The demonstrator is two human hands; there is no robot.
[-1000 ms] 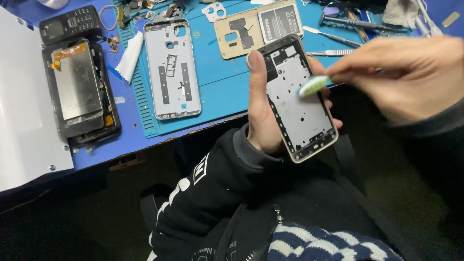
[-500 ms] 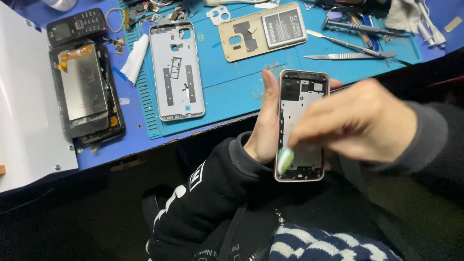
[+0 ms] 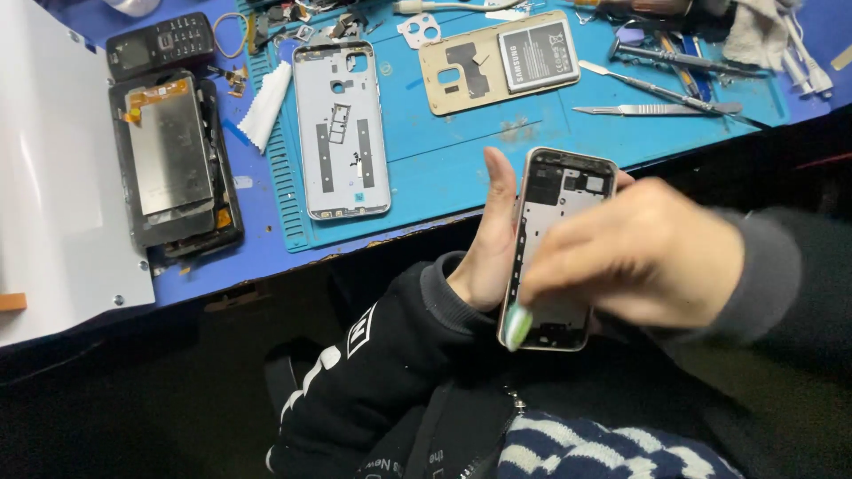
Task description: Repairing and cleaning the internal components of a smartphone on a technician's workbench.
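Observation:
My left hand (image 3: pixel 486 238) holds an opened phone frame (image 3: pixel 557 188) upright over my lap, thumb along its left edge. My right hand (image 3: pixel 643 253) lies across the frame's lower half, gripping a small pale green tool (image 3: pixel 517 326) whose tip rests at the frame's bottom left corner. The right hand hides much of the frame's middle.
A blue mat (image 3: pixel 461 133) on the bench carries a grey phone back cover (image 3: pixel 341 127), a gold back cover with a battery (image 3: pixel 497 60), tweezers and a scalpel (image 3: pixel 652 108). At the left lie a dismantled phone (image 3: pixel 173 160), a keypad phone (image 3: pixel 160 43) and a white panel (image 3: pixel 53 195).
My right hand swept the green tool from the frame's upper right down to its bottom left corner. The left hand turned the frame more upright.

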